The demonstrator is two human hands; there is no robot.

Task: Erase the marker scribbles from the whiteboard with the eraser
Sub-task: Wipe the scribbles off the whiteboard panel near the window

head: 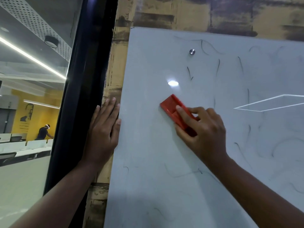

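**Eraser held flat against the whiteboard**

Head view: The eraser (176,112), a red plastic block, is pressed flat against the whiteboard (148,162), a little left of the middle of the visible board and just below a bright spot of reflected light (173,83). It is set on a slant, its upper end pointing up and to the left. It is gripped by the right hand (203,132), whose fingers are curled over its lower end, with one fingertip laid in the hollow of its back and the thumb tucked under its lower edge. The left hand (102,130) is laid flat with straight fingers, holding nothing; it is spread across the strip of brown patterned wall (113,68) between the black frame (85,79) and the board's left edge, with the thumb touching that edge.

Thin dark marker scribbles (190,73) are scattered over the board above, to the right of and below the eraser; the patch around the eraser and to its left is seen almost free of them. A round metal stud (192,51) is fixed near the board's top. Beyond the glass on the left, an office with white desks (24,147), a yellow wall (44,116) and a distant person (43,131) is seen.
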